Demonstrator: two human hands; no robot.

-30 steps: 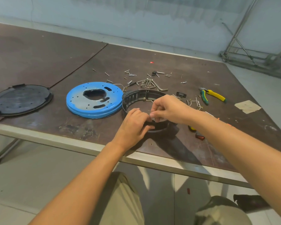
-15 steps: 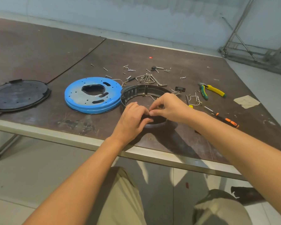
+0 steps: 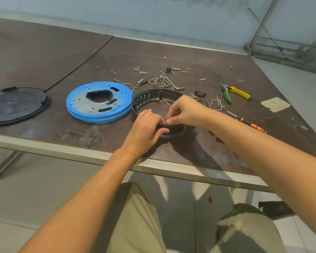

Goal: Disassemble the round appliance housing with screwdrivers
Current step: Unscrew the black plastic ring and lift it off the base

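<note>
The black slotted ring (image 3: 150, 95) of the housing sits on the brown table (image 3: 44, 57) close to its near edge, just right of the blue metal disc (image 3: 98, 105); whether the two touch I cannot tell. Both hands meet at the ring's near rim. The left hand (image 3: 146, 128) has its fingers curled over that rim with the thumb on the outside wall, gripping it. The right hand (image 3: 186, 111) comes in from the right, and its thumb and forefinger are pinched tight together on the rim's top edge. Whether some small part sits between them is too small to make out.

The hands and forearms cover most of the ring's near half. An orange-and-black screwdriver (image 3: 254, 126) lies right of the ring, partly hidden by the right forearm.

Behind the ring are a bunch of hex keys (image 3: 164, 82), scattered screws (image 3: 140, 70), thin white wires (image 3: 217, 104) and a small black component (image 3: 200, 94). Yellow-and-green pliers (image 3: 233, 94) lie farther right, with a paper scrap (image 3: 275, 104) beyond them. A round black cover (image 3: 16, 105) lies flat at the far left, well apart from the ring.
</note>
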